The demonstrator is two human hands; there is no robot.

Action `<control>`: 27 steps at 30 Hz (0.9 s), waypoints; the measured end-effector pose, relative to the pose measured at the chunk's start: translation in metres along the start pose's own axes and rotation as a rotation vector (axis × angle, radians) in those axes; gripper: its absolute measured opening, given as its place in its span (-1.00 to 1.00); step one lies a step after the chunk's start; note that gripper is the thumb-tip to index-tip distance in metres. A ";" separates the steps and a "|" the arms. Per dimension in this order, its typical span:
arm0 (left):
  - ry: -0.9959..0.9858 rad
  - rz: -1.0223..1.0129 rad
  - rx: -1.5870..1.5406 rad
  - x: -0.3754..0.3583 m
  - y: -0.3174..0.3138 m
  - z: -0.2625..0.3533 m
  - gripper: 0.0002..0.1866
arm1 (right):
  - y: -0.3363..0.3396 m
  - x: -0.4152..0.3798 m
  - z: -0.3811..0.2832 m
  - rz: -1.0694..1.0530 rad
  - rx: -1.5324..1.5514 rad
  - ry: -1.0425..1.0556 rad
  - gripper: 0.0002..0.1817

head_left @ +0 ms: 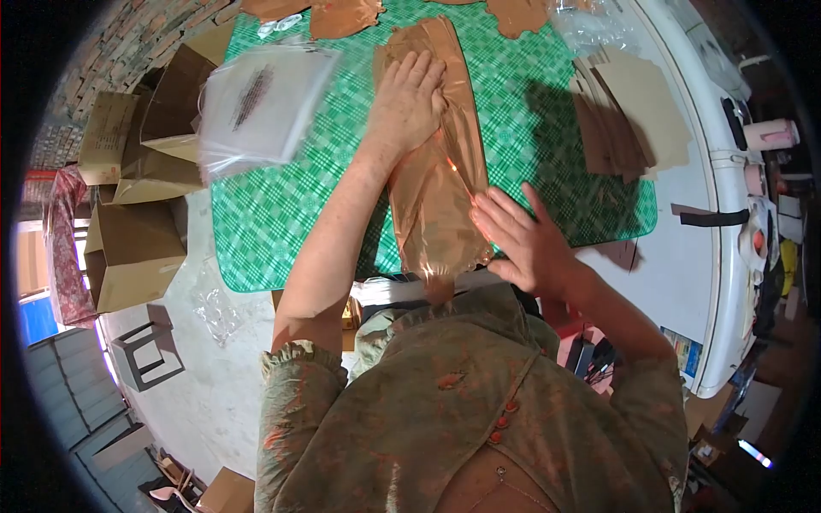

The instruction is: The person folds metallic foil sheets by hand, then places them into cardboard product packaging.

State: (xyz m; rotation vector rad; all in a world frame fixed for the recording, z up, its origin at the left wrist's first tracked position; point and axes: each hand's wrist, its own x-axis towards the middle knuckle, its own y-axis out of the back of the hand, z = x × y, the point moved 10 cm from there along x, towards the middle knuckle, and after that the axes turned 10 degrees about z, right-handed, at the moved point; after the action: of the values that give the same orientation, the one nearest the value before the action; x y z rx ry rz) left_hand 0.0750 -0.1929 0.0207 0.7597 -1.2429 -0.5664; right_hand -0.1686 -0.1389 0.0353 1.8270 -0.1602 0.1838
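A long, shiny brown folded piece (428, 197) that looks like thin plastic or fabric lies lengthwise on the green checked tablecloth (291, 231), its near end hanging at the table's front edge. My left hand (406, 103) rests flat on its upper part, fingers stretched toward the far end. Beside its lower right edge is my right hand (523, 238), with fingers extended and the thumb apart, the fingertips at the brown material.
Clear plastic bags (265, 103) are stacked at the left by open cardboard boxes (137, 248). Brown card sheets (633, 111) lie at the right. More brown pieces (342, 15) sit at the far edge. A grey frame (147, 357) stands on the floor.
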 end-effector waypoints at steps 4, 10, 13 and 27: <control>-0.005 -0.011 0.014 0.003 0.005 0.003 -0.44 | 0.011 -0.004 -0.002 0.020 0.118 0.054 -0.30; 0.028 -0.006 -0.037 0.003 0.007 0.004 -0.45 | 0.039 0.069 0.027 0.416 0.266 -0.004 -0.36; 0.033 -0.023 -0.033 0.002 0.005 0.003 -0.40 | 0.013 0.117 0.052 0.360 0.162 -0.084 -0.18; 0.049 -0.046 -0.013 0.001 0.005 0.004 -0.31 | -0.025 0.168 0.134 0.187 -0.063 -0.389 -0.12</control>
State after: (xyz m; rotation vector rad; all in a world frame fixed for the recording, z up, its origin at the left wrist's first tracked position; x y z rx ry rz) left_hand 0.0715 -0.1909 0.0257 0.7890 -1.1779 -0.5891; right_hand 0.0068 -0.2635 0.0125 1.7686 -0.6046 -0.0484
